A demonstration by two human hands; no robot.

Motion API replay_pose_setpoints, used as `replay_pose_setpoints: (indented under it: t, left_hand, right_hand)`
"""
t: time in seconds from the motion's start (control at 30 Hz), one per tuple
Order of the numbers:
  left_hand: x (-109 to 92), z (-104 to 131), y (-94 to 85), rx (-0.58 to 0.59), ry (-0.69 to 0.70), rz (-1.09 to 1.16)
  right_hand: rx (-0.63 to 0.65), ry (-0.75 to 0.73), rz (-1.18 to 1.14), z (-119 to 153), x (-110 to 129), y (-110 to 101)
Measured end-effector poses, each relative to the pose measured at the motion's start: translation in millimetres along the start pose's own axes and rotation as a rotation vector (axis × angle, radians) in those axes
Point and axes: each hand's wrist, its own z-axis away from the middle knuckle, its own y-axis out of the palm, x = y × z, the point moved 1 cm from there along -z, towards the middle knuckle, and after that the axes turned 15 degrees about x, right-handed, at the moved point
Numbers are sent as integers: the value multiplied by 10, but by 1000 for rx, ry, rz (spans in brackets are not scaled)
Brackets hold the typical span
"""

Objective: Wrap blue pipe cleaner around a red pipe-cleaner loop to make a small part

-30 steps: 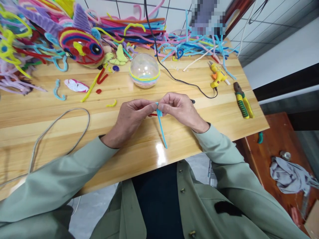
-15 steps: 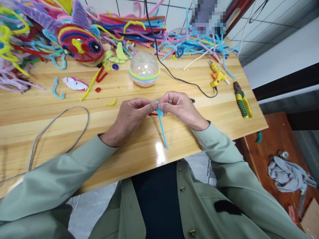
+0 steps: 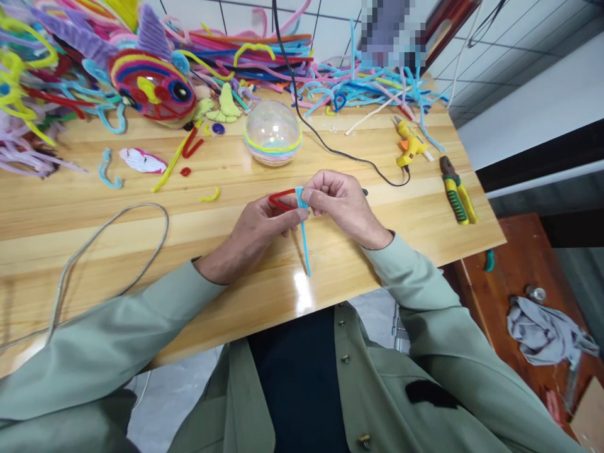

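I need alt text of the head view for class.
A person's left hand and right hand hold a light-blue pipe cleaner and bent red pipe cleaner over a wooden table. Beyond sits a clear banded ball; rightward, a glue gun and pliers.

Bright light, seemingly overhead, left white glare on the glossy pale-wood counter [image 3: 226, 170] below my bare fingers [image 3: 291, 219] and glints on the clear round plastic ball [image 3: 272, 129]. Wide-angle distortion stretched my grey-green fabric sleeves [image 3: 127, 321]; blocky pixels [image 3: 387, 31] masked the top.
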Motion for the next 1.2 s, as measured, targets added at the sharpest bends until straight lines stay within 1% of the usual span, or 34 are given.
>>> replay_pose_setpoints:
  t: [0.3,0.43,0.67,0.8,0.93,1.07,1.2]
  left_hand:
    - [-11,13,8,-20,-43,6]
    - [-14,9,12,-9,-71,-32]
    - [-53,31,13,12,-81,-75]
    - [-52,33,7,-1,-91,-95]
    - [-43,32,-1,-2,-100,-105]
    - [-63,38,3,19,-100,-116]
    - [-86,49,13,44,-90,-129]
  right_hand:
    - [26,1,-53,4,17,-21]
    - [43,14,-11,5,28,-22]
    - [-23,63,-2,-3,6,-20]
    - [5,78,0,-1,14,-33]
    - [30,62,18,1,38,-40]
    - [55,71,31,-7,33,-31]
    - [35,108,-1,-4,25,-31]
